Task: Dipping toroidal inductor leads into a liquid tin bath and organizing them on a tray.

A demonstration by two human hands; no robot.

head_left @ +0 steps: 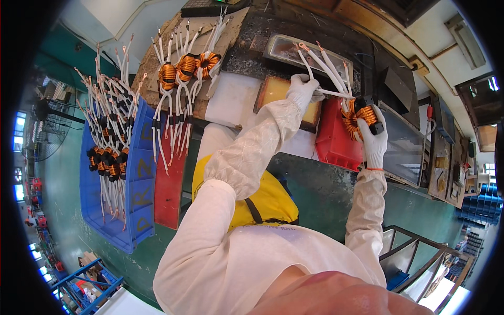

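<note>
My right hand point(374, 137), in a white glove, is closed around a copper-wound toroidal coil point(350, 119) with black parts at its side. Long white leads point(332, 68) with copper-coloured ends rise from the coil. My left hand point(301, 90), also gloved, has its fingers pinched on one of these white leads, over a tray point(274, 93) with a yellowish block or filling. Just under the coil stands a red bin point(334, 137). Behind the hands lies a rectangular metal-rimmed pan point(283, 47), partly covered by the leads.
Several finished-looking coils point(186, 67) with white leads lie on a board at the left. A blue crate point(142, 184) beside the bench holds many more. A grey panel point(401, 142) is right of my right hand. A yellow bag or cloth point(270, 202) lies below my left arm.
</note>
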